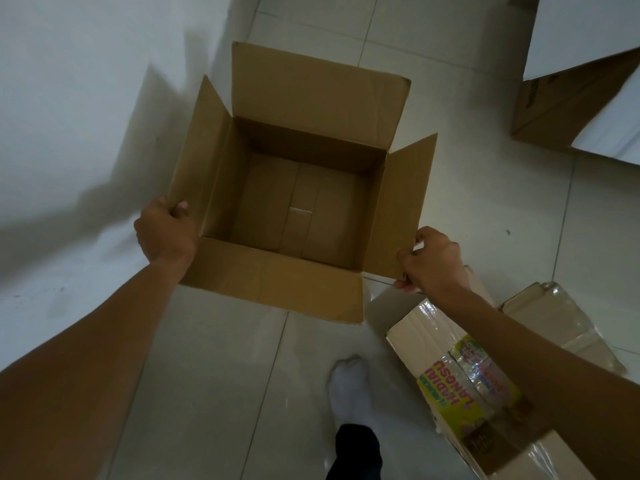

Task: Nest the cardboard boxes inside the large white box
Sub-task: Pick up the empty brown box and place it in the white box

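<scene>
An open, empty brown cardboard box [298, 188] sits in front of me with all its flaps spread out. My left hand [165, 230] grips the near corner of its left flap. My right hand [431, 259] pinches the near corner of its right flap. A large white box [585, 32] with a brown inside stands at the top right, partly cut off by the frame edge. A taped cardboard box with a colourful printed label [464, 382] lies on the floor at the lower right, under my right forearm.
The floor [221, 375] is pale tile. A white wall [86, 98] runs along the left. My foot in a white sock [349, 386] stands near the bottom centre. A crumpled taped flap [554, 317] lies at the right.
</scene>
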